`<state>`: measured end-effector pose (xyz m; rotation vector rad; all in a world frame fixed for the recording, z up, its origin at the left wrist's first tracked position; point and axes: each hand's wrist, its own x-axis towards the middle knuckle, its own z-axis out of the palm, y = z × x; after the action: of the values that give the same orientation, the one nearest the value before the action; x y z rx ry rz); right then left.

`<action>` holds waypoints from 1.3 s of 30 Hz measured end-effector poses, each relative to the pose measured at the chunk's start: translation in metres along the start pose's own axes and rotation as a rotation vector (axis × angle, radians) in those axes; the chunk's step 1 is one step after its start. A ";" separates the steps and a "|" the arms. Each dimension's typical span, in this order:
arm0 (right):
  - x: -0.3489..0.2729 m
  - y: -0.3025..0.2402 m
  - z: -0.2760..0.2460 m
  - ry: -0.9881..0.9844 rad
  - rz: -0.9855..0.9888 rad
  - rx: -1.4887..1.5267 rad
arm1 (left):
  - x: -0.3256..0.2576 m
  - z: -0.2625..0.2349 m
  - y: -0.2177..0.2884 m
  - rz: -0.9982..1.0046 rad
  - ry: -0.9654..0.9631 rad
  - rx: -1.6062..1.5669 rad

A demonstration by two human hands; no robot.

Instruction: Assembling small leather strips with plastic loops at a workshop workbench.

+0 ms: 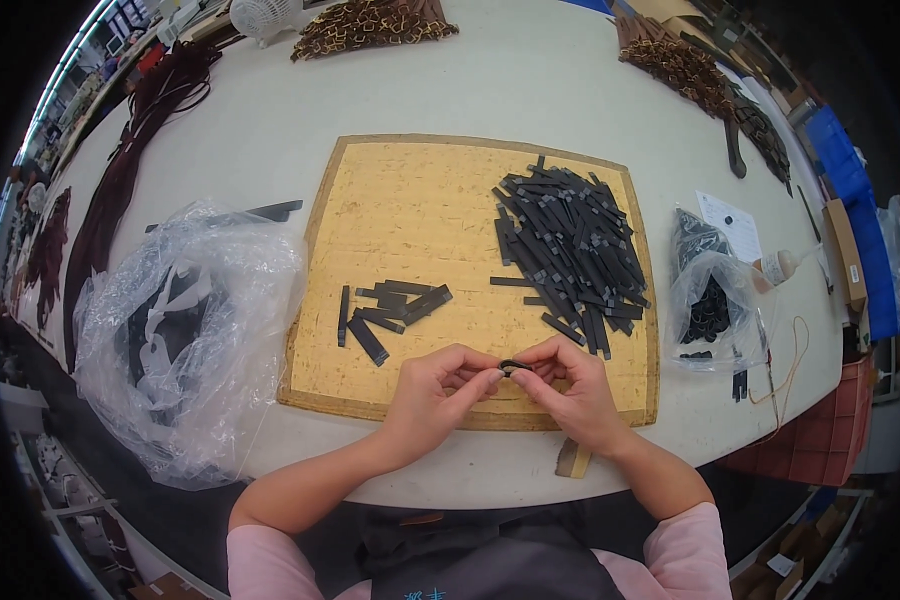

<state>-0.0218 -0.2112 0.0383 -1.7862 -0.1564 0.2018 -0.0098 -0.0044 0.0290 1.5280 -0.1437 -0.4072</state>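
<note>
Between my fingertips a short black strip (513, 365) is bent round into a small loop. My left hand (448, 385) pinches one side of it and my right hand (567, 387) the other, just above the front part of a tan board (390, 210). Beyond my right hand lies a big heap of flat black strips (570, 245) with greyish ends. A smaller scatter of black strips (390, 308) rests on the board beyond my left hand. My fingers partly cover the loop, so how its ends meet is hidden.
Left of the board is a large clear plastic bag (185, 340) with dark contents. At right, a smaller clear bag (708, 300) holds black pieces. Long dark red straps (135, 150) hang over the left side. Brown straps with gold buckles (375, 30) lie at the far edge.
</note>
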 end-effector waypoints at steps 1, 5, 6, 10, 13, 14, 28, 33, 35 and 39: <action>0.000 -0.001 0.000 -0.007 -0.011 -0.009 | 0.000 -0.001 0.001 0.005 0.001 0.003; -0.001 0.006 -0.001 -0.030 0.034 0.034 | 0.002 -0.003 -0.005 -0.014 -0.059 -0.042; -0.002 0.004 0.000 -0.038 0.034 0.035 | 0.001 -0.002 -0.006 -0.028 -0.060 -0.079; -0.003 0.004 0.001 -0.037 0.017 0.040 | -0.002 -0.001 0.000 -0.071 -0.034 -0.053; -0.001 0.003 0.002 -0.036 0.015 0.055 | -0.001 -0.002 -0.002 -0.078 -0.045 -0.115; -0.001 0.003 0.002 -0.039 0.024 0.057 | 0.001 -0.004 -0.002 -0.060 -0.074 -0.083; 0.007 -0.001 -0.020 -0.167 0.208 0.484 | 0.002 -0.010 -0.001 -0.152 -0.128 -0.206; 0.003 -0.007 -0.017 -0.254 0.216 0.415 | 0.003 -0.010 -0.002 -0.145 -0.162 -0.159; 0.002 -0.005 -0.015 -0.241 0.234 0.437 | 0.003 -0.010 -0.002 -0.155 -0.165 -0.143; 0.001 -0.001 -0.011 -0.222 0.219 0.302 | 0.005 -0.007 -0.003 -0.116 -0.174 -0.025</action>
<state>-0.0187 -0.2209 0.0414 -1.4748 -0.0822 0.5534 -0.0027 0.0007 0.0248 1.4797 -0.1856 -0.6330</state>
